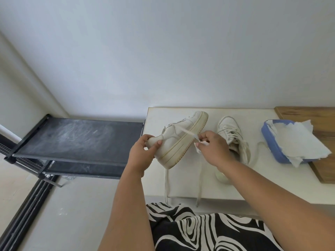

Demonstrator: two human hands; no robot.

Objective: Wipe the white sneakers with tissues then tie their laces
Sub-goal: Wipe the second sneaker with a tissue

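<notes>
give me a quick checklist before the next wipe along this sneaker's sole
1. Held sneaker steady: ok, left hand grips its heel, shoe lifted and tilted off the white table.
2. Tissue in hand: ok, right hand pinches a crumpled tissue beside the sole edge.
3. Lace clear of the wiping path: not ok, one lace crosses the sole near the right fingers.
4. Spare tissues: ok, sheets lie in the blue box to the right.
5. Second sneaker out of the way: ok, it lies on the table behind the right hand.
6. Sole clean: cannot tell.
</notes>
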